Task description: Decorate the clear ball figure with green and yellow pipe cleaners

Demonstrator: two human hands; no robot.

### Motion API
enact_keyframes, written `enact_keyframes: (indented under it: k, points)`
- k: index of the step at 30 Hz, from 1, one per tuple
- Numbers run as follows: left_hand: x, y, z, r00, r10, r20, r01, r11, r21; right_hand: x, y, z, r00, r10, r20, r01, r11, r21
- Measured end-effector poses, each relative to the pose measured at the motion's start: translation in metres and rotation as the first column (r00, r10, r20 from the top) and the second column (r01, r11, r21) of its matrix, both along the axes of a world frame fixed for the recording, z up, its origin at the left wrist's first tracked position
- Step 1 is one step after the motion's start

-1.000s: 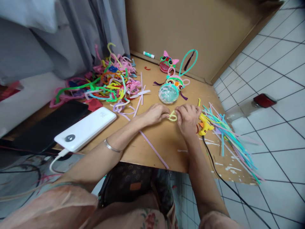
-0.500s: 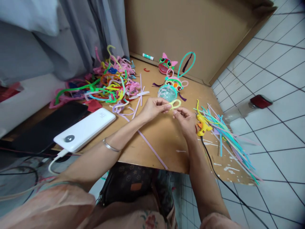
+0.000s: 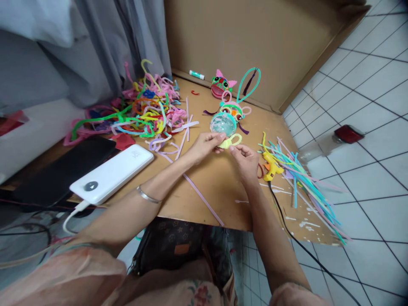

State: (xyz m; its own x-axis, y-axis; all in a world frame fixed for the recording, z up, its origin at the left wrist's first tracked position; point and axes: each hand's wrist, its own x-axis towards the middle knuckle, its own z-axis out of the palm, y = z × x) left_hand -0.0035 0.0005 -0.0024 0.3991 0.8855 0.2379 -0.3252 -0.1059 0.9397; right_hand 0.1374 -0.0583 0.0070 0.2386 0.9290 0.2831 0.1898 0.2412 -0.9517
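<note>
Between my two hands is a pale yellow pipe cleaner (image 3: 236,139), bent into an oval loop with a coiled section at its left end. My left hand (image 3: 208,145) pinches the coiled end between thumb and fingers. My right hand (image 3: 245,160) has its thumb and fingertips closed at the lower edge of the loop, gripping the pipe cleaner there. Just beyond the fingers sits a clear dome with a turquoise rim (image 3: 223,124), joined or close to a pipe-cleaner animal face (image 3: 234,111) with pink loop ears and purple tassels.
A tangled heap of coloured pipe cleaners (image 3: 149,108) lies at left, beside a white power bank (image 3: 111,173). At right are a yellow glue gun (image 3: 272,165) with a black cord and straight pipe cleaners (image 3: 306,182). A pink-eared figure (image 3: 221,85) and glue stick (image 3: 196,75) stand behind.
My left fingers have shifted slightly left, so more of the coiled yellow end shows. My right hand has moved a little to the left. The view has shifted slightly.
</note>
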Motion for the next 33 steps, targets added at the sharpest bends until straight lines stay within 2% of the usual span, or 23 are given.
enact_keyframes:
  k: [3,9,12,16,19,22,24,27,33]
  points:
    - [-0.002,0.001,0.003,0.999,0.025,-0.039,-0.023,0.998,0.059,0.001,-0.001,0.001,1.000,0.015,-0.018,-0.016,0.999,-0.052]
    - [-0.004,0.002,0.000,0.991,0.031,-0.129,-0.021,0.996,0.082,0.003,-0.002,0.003,0.998,0.065,0.020,-0.063,0.995,-0.082]
    - [-0.005,0.001,0.000,0.976,0.046,-0.213,-0.006,0.983,0.185,0.002,-0.002,0.002,0.997,0.041,0.072,-0.033,0.994,-0.100]
    - [-0.005,-0.006,0.003,0.930,0.176,-0.323,-0.054,0.934,0.352,-0.001,-0.003,0.000,0.996,0.038,0.086,-0.029,0.994,-0.106]
    - [-0.003,-0.012,0.004,0.914,0.258,-0.315,-0.122,0.912,0.391,-0.002,-0.002,-0.002,0.998,0.025,0.059,-0.021,0.997,-0.077]
    - [0.001,-0.013,0.003,0.945,0.219,-0.242,-0.141,0.942,0.303,-0.002,-0.001,-0.002,0.999,0.020,0.044,-0.018,0.999,-0.035]
    - [0.002,-0.011,0.002,0.977,0.110,-0.185,-0.077,0.981,0.177,-0.001,0.000,-0.001,0.999,0.012,0.047,-0.012,1.000,-0.007]
    - [0.003,-0.008,0.001,0.992,-0.005,-0.123,0.009,0.999,0.039,0.000,0.000,0.000,0.994,-0.007,0.112,0.004,0.999,0.034]
    - [-0.002,-0.004,0.005,0.992,0.088,-0.090,-0.086,0.996,0.025,0.003,-0.004,0.001,0.923,-0.108,0.369,0.069,0.991,0.117]
